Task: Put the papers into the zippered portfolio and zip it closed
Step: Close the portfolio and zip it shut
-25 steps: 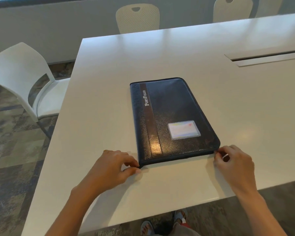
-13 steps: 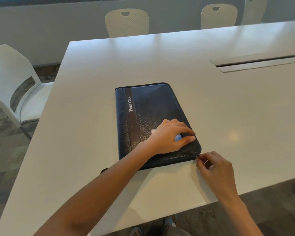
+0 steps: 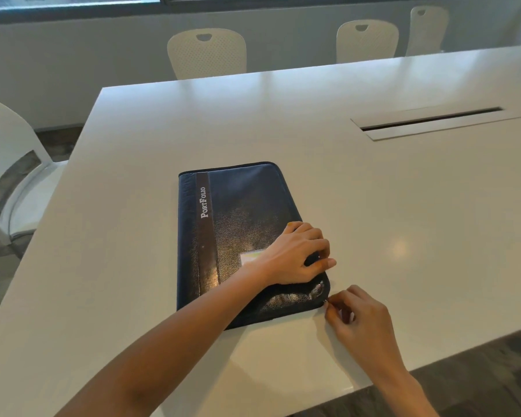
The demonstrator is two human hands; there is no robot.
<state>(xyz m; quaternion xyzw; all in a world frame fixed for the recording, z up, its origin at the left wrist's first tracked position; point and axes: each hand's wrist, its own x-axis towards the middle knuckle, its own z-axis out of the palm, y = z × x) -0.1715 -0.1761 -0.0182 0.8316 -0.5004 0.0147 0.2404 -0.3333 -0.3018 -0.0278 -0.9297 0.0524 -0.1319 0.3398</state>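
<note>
A dark blue zippered portfolio (image 3: 241, 218) lies shut and flat on the white table (image 3: 373, 206), its spine to the left and the word PortFolio on a brown band. My left hand (image 3: 298, 254) presses down on its near right part, fingers curled over the right edge, half covering a small card window. My right hand (image 3: 355, 317) is at the near right corner, thumb and finger pinched on the zipper pull (image 3: 326, 301). No papers are visible.
A cable slot with a lid (image 3: 433, 121) is set into the table at the far right. White chairs stand at the far side (image 3: 206, 52) and on the left (image 3: 9, 176). The table's near edge runs just below my right wrist.
My left hand left the near left corner and now presses on the portfolio's right part. My right hand stays at the near right corner. The camera has tilted, so the portfolio appears shifted.
</note>
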